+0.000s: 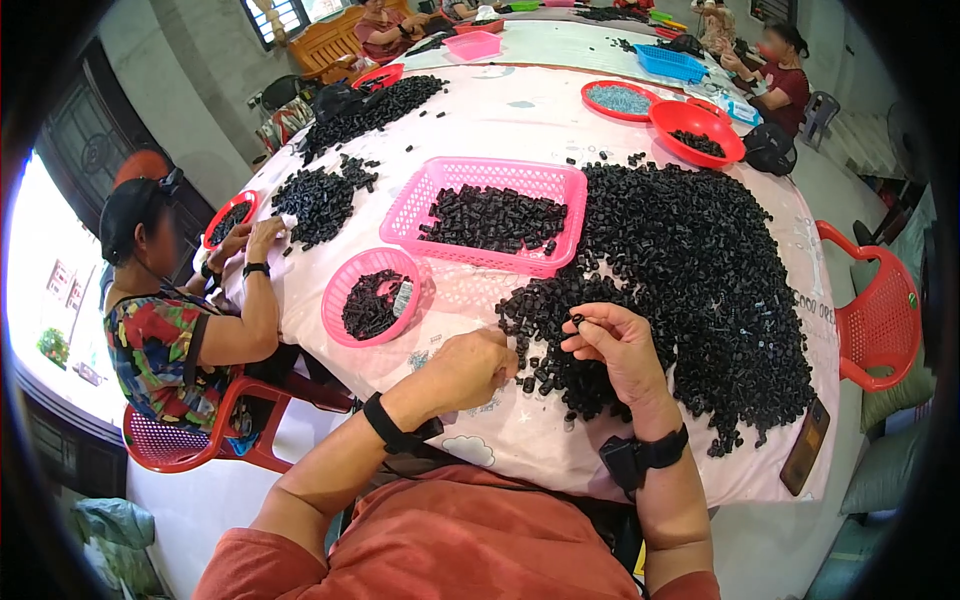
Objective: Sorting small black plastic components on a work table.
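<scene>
My right hand (622, 348) is raised over the near edge of a big heap of small black plastic parts (680, 260). Between its thumb and fingertips it pinches one small black ring-like part (577, 320). My left hand (468, 372) hovers low beside the heap's left edge, back upward and fingers curled closed. What those fingers hold, if anything, is hidden. A few loose black parts lie just right of it. Beyond my hands stands a pink rectangular basket (400, 222) with black parts inside. Nearer left, a round pink basket (338, 330) holds thin black pieces and a pale item.
A phone (806, 446) lies at the table's right edge. Farther back are a red bowl (725, 135), a red tray of clear bluish pieces (618, 99) and a blue basket (670, 64). At left a co-worker (160, 290) handles another pile. A red chair (880, 310) stands right.
</scene>
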Demonstrator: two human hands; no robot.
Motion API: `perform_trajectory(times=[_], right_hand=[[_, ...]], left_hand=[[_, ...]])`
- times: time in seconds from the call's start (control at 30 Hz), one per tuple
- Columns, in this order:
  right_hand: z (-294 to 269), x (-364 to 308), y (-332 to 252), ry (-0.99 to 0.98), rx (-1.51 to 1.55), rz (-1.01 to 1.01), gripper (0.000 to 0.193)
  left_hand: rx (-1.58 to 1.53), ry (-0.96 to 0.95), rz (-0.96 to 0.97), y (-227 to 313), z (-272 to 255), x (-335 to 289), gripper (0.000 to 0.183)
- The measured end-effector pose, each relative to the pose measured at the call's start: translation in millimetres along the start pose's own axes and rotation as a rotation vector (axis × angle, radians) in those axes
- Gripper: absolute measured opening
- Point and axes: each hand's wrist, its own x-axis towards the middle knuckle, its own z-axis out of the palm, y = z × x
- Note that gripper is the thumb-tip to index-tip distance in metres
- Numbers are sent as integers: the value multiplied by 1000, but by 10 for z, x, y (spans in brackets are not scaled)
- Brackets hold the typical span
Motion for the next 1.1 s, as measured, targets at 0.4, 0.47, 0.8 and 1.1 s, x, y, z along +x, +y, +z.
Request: perform_trajectory(times=[0.4, 0.47, 0.8, 1.1], right_hand=[[-2, -8, -12, -20, -28, 4, 22], [19, -8, -25, -21, -38, 5, 22], [7, -18, -3, -68, -56, 45, 21], [24, -27, -24, -123, -43, 47, 19]], left_hand=[[125, -19, 100, -8, 139, 1, 8], [110, 11, 107, 8, 146, 1, 9], [-313, 285, 60, 340, -200, 267, 6], [-330, 381, 81, 374, -140, 361, 6]])
